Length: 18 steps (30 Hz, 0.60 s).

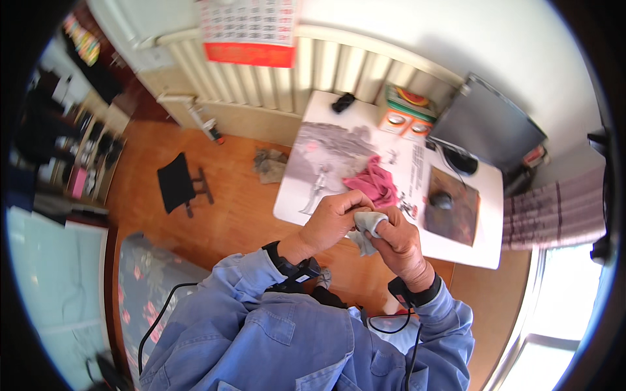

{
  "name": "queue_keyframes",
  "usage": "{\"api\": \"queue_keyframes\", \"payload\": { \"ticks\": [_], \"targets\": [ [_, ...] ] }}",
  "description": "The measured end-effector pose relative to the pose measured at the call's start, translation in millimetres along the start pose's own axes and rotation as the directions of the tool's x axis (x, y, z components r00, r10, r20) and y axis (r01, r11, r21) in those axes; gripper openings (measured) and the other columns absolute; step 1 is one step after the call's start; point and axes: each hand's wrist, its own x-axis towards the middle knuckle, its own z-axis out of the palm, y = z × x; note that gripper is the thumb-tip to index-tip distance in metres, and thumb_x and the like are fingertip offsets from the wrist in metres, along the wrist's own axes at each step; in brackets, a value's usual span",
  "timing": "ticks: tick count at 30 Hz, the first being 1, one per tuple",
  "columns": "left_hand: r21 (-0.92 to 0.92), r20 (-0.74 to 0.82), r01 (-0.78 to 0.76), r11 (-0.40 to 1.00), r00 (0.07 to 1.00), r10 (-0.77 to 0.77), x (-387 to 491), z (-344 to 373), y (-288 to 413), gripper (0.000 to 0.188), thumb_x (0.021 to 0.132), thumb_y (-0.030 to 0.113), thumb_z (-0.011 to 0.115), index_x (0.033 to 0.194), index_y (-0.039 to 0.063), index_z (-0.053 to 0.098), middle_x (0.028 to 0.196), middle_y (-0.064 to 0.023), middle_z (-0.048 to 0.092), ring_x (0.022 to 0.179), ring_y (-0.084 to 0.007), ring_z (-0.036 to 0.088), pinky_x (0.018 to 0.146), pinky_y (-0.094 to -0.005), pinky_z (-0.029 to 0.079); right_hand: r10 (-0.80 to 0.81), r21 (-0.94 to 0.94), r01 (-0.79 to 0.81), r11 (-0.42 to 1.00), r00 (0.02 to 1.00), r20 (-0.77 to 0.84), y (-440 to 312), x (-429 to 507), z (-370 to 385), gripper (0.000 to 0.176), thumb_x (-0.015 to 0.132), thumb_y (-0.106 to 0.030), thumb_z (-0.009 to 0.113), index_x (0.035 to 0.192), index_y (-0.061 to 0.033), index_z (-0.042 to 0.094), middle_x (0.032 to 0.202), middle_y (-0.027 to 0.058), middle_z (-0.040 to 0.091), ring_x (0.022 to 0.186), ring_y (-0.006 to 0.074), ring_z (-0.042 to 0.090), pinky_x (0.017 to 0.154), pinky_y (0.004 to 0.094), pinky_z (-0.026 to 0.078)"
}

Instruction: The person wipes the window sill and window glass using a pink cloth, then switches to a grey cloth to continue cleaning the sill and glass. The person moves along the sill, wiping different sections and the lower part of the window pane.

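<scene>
A pale grey cloth item (370, 222), bunched up with a part hanging down, is between my two hands near the front edge of the desk. My left hand (337, 215) has its fingertips closed on the upper left side of it. My right hand (398, 239) grips it from the right, with the cloth around some of the fingers. Just beyond the hands, a crumpled pink cloth (374, 183) lies on the printed white desk top (293, 195). Whether the grey item is a sock or a glove I cannot tell.
A monitor (489, 124), a mouse (441, 200) on a dark mat (455, 222), orange and green boxes (406, 115) and a small black object (343, 102) are on the desk. A black folding stool (177, 183) and a grey-brown cloth (270, 165) are on the wooden floor, left of the desk.
</scene>
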Motion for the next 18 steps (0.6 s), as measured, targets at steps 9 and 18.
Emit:
{"api": "queue_keyframes", "payload": {
  "ticks": [9, 18],
  "targets": [
    [0.416, 0.444, -0.272, 0.868, 0.893, 0.067, 53, 124, -39, 0.009, 0.091, 0.013, 0.064, 0.095, 0.005, 0.063, 0.078, -0.0063, 0.063, 0.067, -0.0147, 0.06, 0.062, -0.0277, 0.048, 0.335, -0.058, -0.393, 0.917, 0.844, -0.418, -7, -133, -57, 0.028, 0.075, 0.008, 0.068, 0.101, -0.0011, 0.069, 0.092, 0.0112, 0.061, 0.08, 0.0253, 0.064, 0.07, 0.0308, 0.051],
    [0.378, 0.738, -0.53, 0.759, 0.667, 0.098, 61, 285, -47, 0.015, 0.088, 0.021, 0.062, 0.092, 0.007, 0.061, 0.081, -0.0139, 0.065, 0.078, -0.0336, 0.065, 0.068, -0.0419, 0.05, 0.283, -0.138, -0.573, 0.808, 0.583, -0.762, 9, -264, -113, 0.023, 0.068, 0.009, 0.066, 0.088, -0.003, 0.066, 0.099, 0.0141, 0.064, 0.079, 0.0305, 0.067, 0.065, 0.0344, 0.055]
  ]
}}
